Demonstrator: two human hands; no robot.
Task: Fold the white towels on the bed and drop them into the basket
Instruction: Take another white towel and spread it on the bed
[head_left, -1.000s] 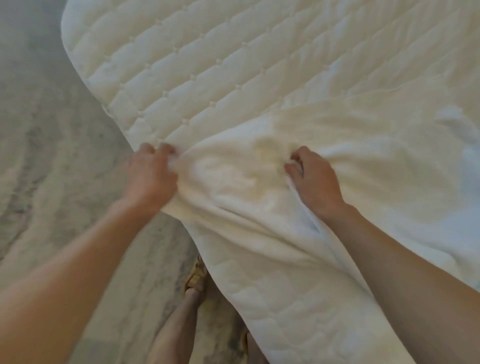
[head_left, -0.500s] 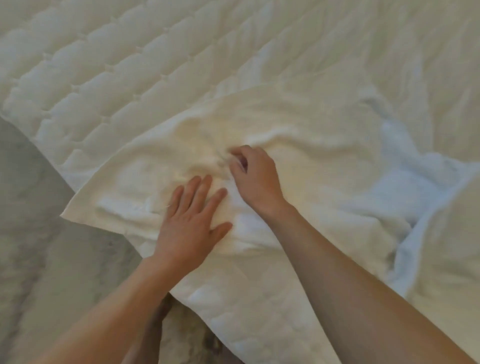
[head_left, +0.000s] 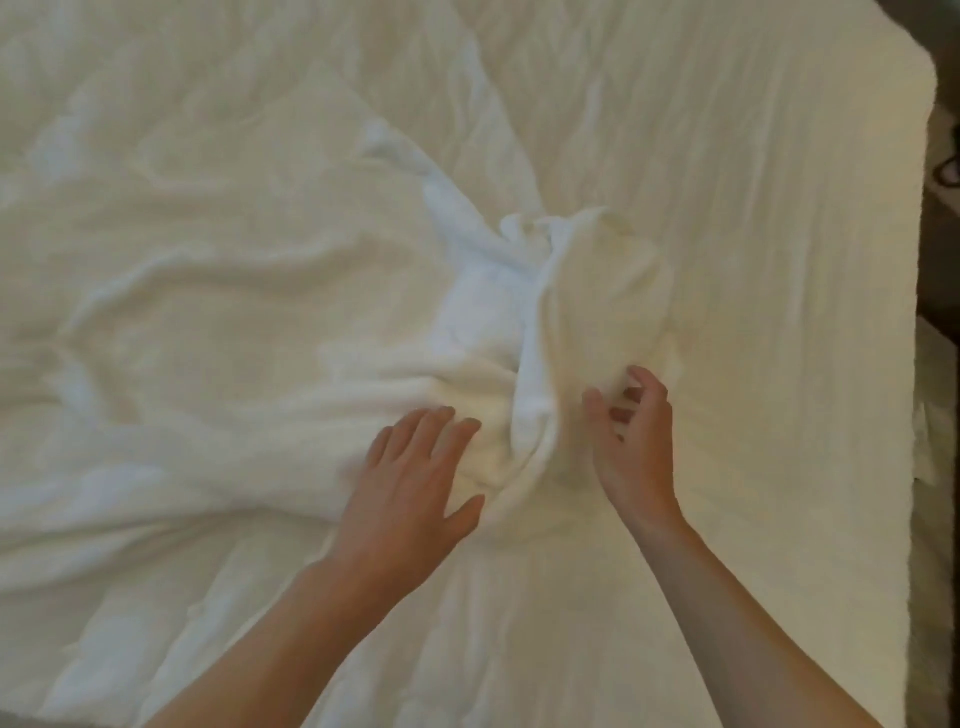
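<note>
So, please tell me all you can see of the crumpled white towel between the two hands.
The towel is soft white cloth, not folded, bunched into a crumpled ridge on the bed. The left hand rests flat on its near part; the right hand curls beside its right fold, grip unclear.

No readable text, label, brand, number or sign anywhere in view; towel and bed surfaces plain white, frame blurred
</note>
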